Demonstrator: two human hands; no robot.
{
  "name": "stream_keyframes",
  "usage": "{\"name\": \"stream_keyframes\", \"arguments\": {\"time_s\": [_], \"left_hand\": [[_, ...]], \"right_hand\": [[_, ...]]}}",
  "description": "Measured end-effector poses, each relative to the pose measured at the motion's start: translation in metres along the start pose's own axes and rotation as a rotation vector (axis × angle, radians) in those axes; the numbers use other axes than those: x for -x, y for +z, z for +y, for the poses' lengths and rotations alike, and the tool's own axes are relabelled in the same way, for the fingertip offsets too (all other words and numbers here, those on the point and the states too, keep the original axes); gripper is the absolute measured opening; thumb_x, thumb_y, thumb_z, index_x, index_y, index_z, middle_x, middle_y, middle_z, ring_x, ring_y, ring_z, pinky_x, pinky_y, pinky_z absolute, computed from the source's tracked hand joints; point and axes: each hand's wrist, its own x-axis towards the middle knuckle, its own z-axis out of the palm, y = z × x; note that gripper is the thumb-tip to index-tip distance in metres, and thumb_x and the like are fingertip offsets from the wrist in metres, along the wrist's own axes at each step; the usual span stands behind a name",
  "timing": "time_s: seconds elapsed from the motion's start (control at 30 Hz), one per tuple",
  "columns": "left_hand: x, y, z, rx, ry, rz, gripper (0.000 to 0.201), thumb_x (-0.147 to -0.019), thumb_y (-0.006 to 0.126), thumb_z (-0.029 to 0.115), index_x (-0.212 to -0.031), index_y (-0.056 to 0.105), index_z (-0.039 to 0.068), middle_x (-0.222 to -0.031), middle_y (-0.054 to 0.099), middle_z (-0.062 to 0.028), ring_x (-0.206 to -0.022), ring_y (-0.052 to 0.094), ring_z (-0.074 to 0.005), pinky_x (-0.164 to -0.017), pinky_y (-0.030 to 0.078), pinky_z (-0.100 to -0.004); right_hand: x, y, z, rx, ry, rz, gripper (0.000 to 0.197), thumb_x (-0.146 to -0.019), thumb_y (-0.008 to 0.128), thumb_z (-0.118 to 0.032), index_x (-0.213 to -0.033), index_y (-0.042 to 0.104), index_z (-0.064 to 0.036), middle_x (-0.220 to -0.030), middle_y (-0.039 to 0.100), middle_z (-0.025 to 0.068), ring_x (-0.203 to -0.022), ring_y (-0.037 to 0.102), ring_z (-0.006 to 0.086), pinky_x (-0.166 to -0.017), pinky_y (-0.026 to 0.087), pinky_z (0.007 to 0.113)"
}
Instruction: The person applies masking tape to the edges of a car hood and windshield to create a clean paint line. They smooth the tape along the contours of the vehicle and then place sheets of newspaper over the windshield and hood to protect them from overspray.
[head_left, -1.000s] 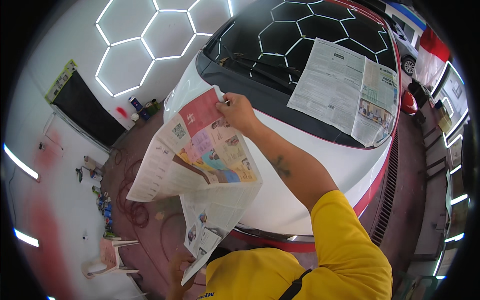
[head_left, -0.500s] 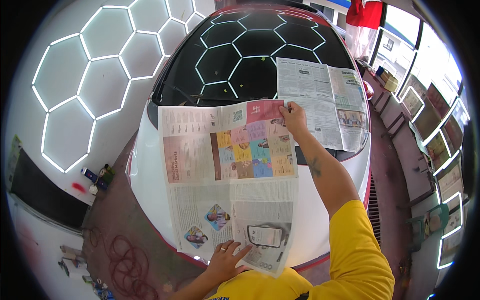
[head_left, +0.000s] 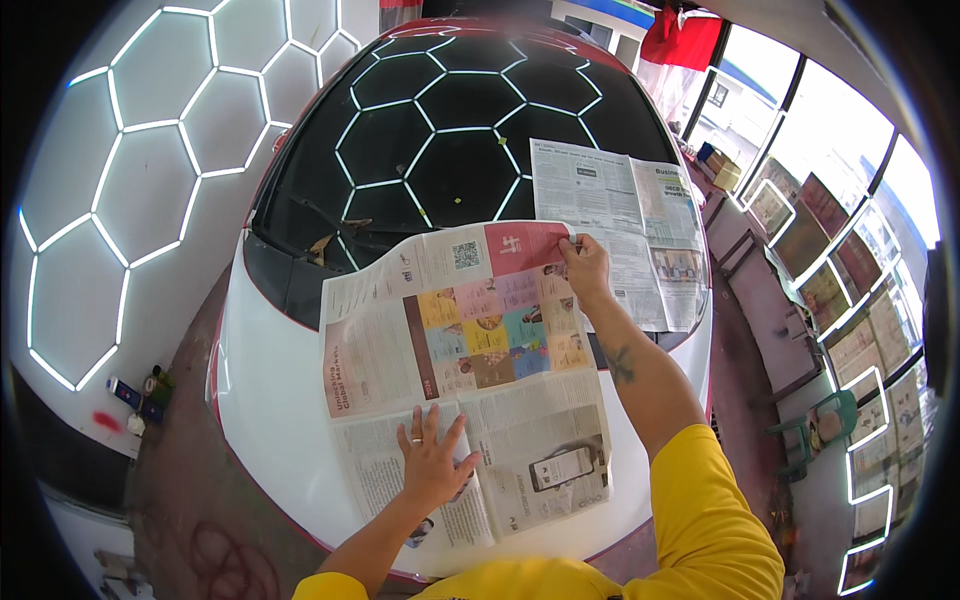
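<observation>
A large newspaper sheet (head_left: 380, 330) with pink and coloured panels lies over the white car hood (head_left: 270, 370), its upper edge reaching the base of the dark windshield (head_left: 460, 150). My right hand (head_left: 586, 268) pinches the sheet's upper right corner between thumb and fingers. Flat on the lower left half of the same sheet rests my left hand (head_left: 432, 462), fingers spread, a ring on one finger. Another newspaper sheet (head_left: 590, 210) covers the right side of the windshield and passes partly behind my right hand.
Glowing hexagon lights line the left wall (head_left: 150, 190), and reflect in the glass. Dry leaves (head_left: 320, 248) sit near the wiper. Several cans (head_left: 140, 395) stand at left. A green chair (head_left: 815, 430) is at right; a red hose (head_left: 235, 560) coils on the floor.
My left hand has moved up and forward from the sheet's lower edge onto its lower half. The view has shifted; my right hand keeps its pinch on the corner.
</observation>
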Motion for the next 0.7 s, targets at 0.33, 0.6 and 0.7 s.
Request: {"name": "stream_keyframes", "arguments": {"time_s": [0.33, 0.6, 0.7], "left_hand": [[-0.231, -0.026, -0.051, -0.21, -0.172, 0.02, 0.09, -0.102, 0.065, 0.067, -0.176, 0.034, 0.028, -0.184, 0.014, -0.0271, -0.169, 0.002, -0.0564, -0.126, 0.006, -0.0827], [-0.337, -0.034, -0.069, -0.308, -0.274, -0.077, 0.095, -0.102, 0.054, 0.079, -0.179, 0.022, 0.034, -0.186, 0.008, -0.0231, -0.17, -0.001, -0.0511, -0.129, 0.006, -0.08], [-0.346, -0.027, -0.077, -0.318, -0.277, -0.025, 0.095, -0.102, 0.056, 0.077, -0.179, 0.022, 0.035, -0.186, 0.008, -0.0235, -0.17, 0.001, -0.0517, -0.128, 0.006, -0.0806]], "right_hand": [[-0.202, -0.002, -0.035, -0.105, -0.144, 0.19, 0.023, -0.104, 0.08, -0.021, -0.117, 0.075, -0.0031, -0.091, 0.073, 0.0029, -0.075, 0.062, 0.0106, -0.068, 0.051, 0.031], [-0.181, -0.047, -0.013, 0.816, -0.455, 0.302, 0.073, -0.103, 0.076, -0.034, -0.166, 0.046, -0.0113, -0.163, 0.051, 0.0228, -0.151, 0.047, 0.0413, -0.124, 0.042, 0.053], [-0.073, -0.051, 0.004, 1.004, -0.516, -0.256, 0.054, -0.103, 0.077, -0.04, -0.151, 0.066, -0.0184, -0.154, 0.059, 0.014, -0.149, 0.05, 0.0363, -0.121, 0.046, 0.053]]}}
